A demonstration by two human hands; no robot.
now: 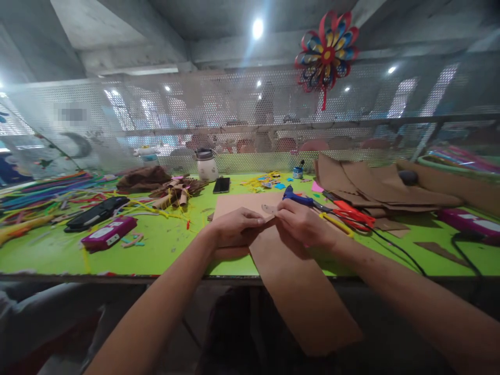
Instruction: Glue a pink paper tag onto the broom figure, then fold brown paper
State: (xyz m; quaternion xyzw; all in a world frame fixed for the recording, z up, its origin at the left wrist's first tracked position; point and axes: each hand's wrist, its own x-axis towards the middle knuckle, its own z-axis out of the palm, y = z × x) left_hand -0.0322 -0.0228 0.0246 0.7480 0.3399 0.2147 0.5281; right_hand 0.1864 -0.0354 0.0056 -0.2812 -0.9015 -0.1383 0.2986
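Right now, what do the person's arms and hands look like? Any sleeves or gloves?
Both arms are bare up to the frame edge, with no sleeves showing. The left hand and right hand wear no gloves, and no rings, watch or bracelet can be seen.

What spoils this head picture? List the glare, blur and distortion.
Head view: a white ceiling lamp flares, streaking down the hazy perforated metal screen; wide-lens distortion bows the green table edge and stretches the forearms; the left hand and right hand stay sharp on the brown cardboard strip.
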